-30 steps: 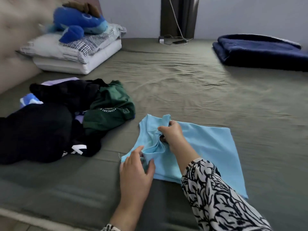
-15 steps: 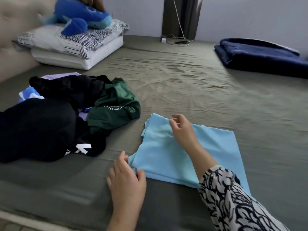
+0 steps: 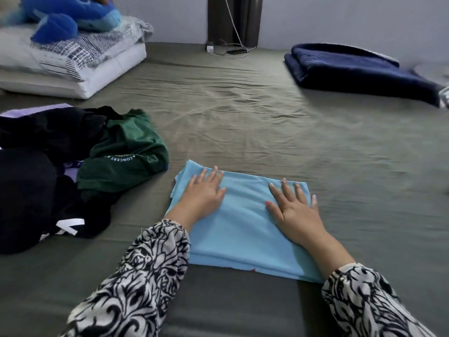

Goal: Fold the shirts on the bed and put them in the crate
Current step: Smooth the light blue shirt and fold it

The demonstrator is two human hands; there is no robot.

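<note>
Lying flat on the near part of the bed [image 3: 243, 113], a light blue shirt [image 3: 245, 229] is seen folded into a rough rectangle, with layered edges showing along its left and near sides. It is pressed down by both hands. The left hand [image 3: 202, 194] is laid palm down on the far left corner of the shirt, its fingers [image 3: 213, 175] straight and slightly spread, with nothing gripped. The right hand [image 3: 296, 210] is laid palm down on the right part of the shirt, its fingers [image 3: 286, 189] likewise straight and spread, the outermost one reaching the shirt's right edge. Both forearms are covered by black-and-white patterned sleeves [image 3: 145, 276].

To the left of the shirt, apart from it, a heap of unfolded clothes is piled: a dark green shirt [image 3: 126, 154] nearest, black garments [image 3: 31, 186] behind and beside it. Stacked pillows [image 3: 73, 66] with a blue plush toy [image 3: 70, 13] on top are placed at the far left, and a folded navy blanket [image 3: 357, 69] at the far right.
</note>
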